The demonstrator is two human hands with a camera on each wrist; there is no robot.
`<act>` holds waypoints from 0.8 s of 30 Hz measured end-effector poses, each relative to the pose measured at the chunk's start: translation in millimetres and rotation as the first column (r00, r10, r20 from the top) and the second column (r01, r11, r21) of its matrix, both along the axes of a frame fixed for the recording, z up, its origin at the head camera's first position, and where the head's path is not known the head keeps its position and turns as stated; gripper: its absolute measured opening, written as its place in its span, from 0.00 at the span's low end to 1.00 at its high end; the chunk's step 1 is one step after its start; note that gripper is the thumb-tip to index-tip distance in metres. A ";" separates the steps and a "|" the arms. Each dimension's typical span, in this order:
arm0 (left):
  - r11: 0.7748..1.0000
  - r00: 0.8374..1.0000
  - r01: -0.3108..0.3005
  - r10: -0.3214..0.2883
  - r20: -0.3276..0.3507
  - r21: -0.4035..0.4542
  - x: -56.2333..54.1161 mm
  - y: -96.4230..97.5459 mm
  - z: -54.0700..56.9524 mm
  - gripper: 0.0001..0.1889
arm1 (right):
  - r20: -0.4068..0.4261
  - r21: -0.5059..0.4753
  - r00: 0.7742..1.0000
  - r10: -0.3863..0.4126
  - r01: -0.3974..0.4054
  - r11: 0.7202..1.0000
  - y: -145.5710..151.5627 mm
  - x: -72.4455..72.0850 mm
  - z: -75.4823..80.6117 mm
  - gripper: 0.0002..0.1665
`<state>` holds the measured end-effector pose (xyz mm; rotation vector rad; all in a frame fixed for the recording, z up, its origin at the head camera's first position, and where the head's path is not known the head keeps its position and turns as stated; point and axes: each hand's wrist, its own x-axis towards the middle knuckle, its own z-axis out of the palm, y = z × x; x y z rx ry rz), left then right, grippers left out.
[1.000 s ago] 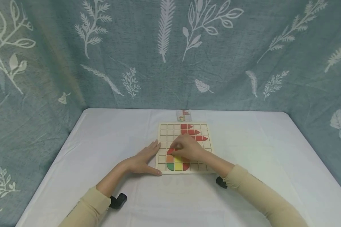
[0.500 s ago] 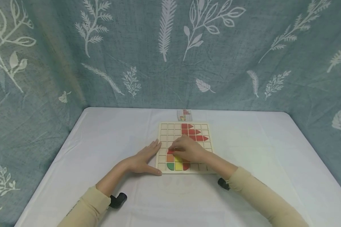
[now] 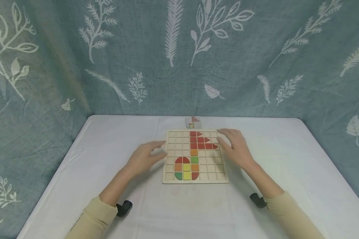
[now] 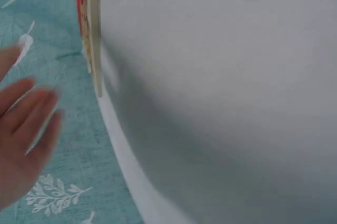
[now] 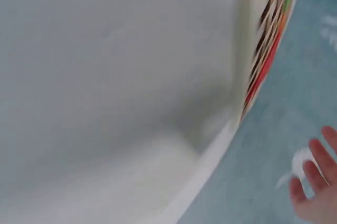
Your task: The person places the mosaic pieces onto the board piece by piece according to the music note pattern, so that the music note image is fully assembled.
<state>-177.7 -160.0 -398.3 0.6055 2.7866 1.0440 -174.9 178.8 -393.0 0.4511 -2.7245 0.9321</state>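
A square wooden grid board (image 3: 210,167) lies on the white table, with coloured tiles set in its cells. Red squares and red pointed tiles form three stepped rows at the top. Below them run an orange tile (image 3: 194,152) and a green tile (image 3: 194,160), down to a rounded block of red, orange, yellow and green tiles. Beside the board's left edge is my left hand (image 3: 145,157), fingers extended toward it and holding nothing. My right hand (image 3: 236,147) is at the upper right edge, thumb and fingers spread apart. Both hands appear with separated fingers in the wrist views.
A small card (image 3: 193,122) printed with a similar coloured pattern lies behind the board, near the table's back edge. Blue-green leaf-print cloth (image 3: 155,49) hangs behind and beside the white table (image 3: 122,132). Black devices (image 3: 124,208) sit at both wrists.
My right hand has left the red tile and moved right to the board's edge, uncovering the tiles. My left hand has risen off the board's lower left corner, its fingers drawn closer together.
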 end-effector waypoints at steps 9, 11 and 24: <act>0.944 0.896 -0.293 0.216 -0.388 -0.149 -14.3 0.1 11.7 0.50 | 0.063 0.298 0.961 -0.268 0.238 0.924 37.4 4.2 -0.1 0.60; 0.917 0.921 -0.306 0.216 -0.325 -0.256 -15.3 -0.1 11.6 0.56 | 0.112 0.340 0.950 -0.293 0.240 0.909 39.1 4.7 -1.8 0.64; 0.878 0.948 -0.297 0.224 -0.226 -0.375 -18.2 -2.0 13.9 0.59 | 0.118 0.418 0.943 -0.312 0.238 0.877 36.1 5.9 -11.2 0.64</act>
